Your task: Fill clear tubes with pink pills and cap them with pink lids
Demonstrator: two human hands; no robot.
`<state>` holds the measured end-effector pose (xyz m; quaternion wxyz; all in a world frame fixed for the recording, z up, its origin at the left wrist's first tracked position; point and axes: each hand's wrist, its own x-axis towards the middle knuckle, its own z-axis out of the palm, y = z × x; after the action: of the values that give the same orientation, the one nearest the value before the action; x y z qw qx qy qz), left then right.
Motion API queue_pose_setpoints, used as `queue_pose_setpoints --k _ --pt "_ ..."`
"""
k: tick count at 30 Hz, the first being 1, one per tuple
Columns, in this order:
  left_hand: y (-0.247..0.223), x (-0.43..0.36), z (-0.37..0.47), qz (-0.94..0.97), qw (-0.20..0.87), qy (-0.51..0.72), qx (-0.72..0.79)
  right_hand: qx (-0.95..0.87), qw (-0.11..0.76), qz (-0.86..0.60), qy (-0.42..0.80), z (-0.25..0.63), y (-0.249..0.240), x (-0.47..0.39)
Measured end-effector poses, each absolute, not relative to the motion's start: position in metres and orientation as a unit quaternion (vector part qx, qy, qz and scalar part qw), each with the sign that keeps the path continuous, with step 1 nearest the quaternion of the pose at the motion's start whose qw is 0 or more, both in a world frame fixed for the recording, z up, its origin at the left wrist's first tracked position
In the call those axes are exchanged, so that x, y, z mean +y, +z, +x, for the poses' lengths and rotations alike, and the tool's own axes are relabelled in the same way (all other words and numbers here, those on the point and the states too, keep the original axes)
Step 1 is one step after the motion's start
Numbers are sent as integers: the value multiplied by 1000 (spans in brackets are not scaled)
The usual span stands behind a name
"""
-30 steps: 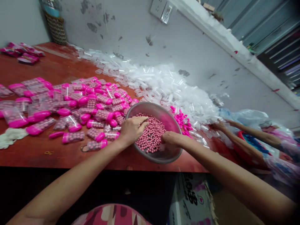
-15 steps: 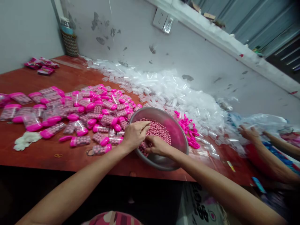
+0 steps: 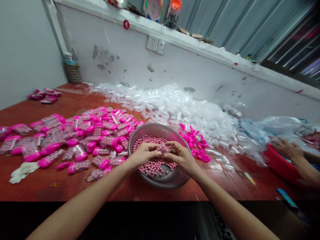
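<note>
Above a metal bowl (image 3: 183, 180) of small pink balls (image 3: 152, 168), my two hands meet at one small clear container (image 3: 163, 148) with pink balls inside. My left hand (image 3: 145, 154) pinches its left end between thumb and fingers. From the other side, my right hand (image 3: 181, 156) grips the right end, thumb below and fingers above. The fingers hide parts of the container. Left of the bowl lies a heap of filled clear containers with pink caps (image 3: 107, 141). Loose pink caps (image 3: 197, 141) are piled just right of the bowl.
Many empty clear containers (image 3: 175, 100) are heaped along the wall. At the far right, another person's hands (image 3: 287, 148) are over a red basin (image 3: 277, 163). A white cloth (image 3: 23, 171) and pink packets (image 3: 46, 95) lie left. A bottle in a woven holder (image 3: 72, 70) stands in the corner.
My hands have risen from among the balls in the bowl, and the container now shows between them. The view has tilted up. The other person's hands have moved over the red basin.
</note>
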<state>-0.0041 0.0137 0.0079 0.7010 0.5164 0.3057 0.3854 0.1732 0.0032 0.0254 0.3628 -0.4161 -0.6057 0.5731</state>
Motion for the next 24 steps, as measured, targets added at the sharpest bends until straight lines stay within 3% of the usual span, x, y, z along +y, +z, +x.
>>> queue_pose_setpoints --k 4,11,16,24 --pt "10 12 1 476 739 357 316 -665 376 -399 506 187 29 4" --pt "8 9 1 523 692 346 359 -691 383 -397 466 196 22 -3" --pt "-2 10 -2 489 684 364 401 -631 368 -654 197 281 5 39" --pt "-21 13 -5 467 652 365 472 -512 207 -830 78 419 -29 132"
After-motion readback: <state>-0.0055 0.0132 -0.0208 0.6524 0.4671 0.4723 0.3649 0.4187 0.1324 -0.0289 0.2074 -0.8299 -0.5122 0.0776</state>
